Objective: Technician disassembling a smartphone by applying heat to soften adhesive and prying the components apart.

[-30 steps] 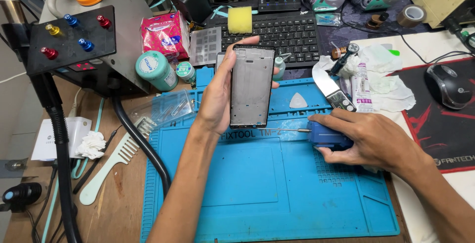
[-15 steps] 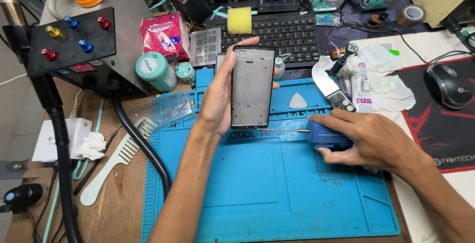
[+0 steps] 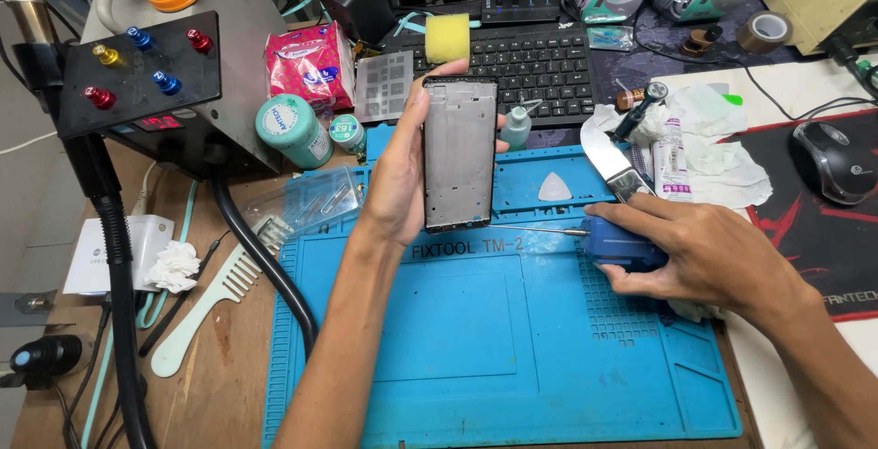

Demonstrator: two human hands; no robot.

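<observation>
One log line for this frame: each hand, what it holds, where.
left hand: holds phone frame upright above blue mat | right hand: grips blue tool, thin tip toward frame, on mat

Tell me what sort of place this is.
Most likely a phone repair bench. The left hand holds up a bare phone frame over a blue work mat, the right hand rests on a blue tool, and a hot-air station stands beside them.
</observation>
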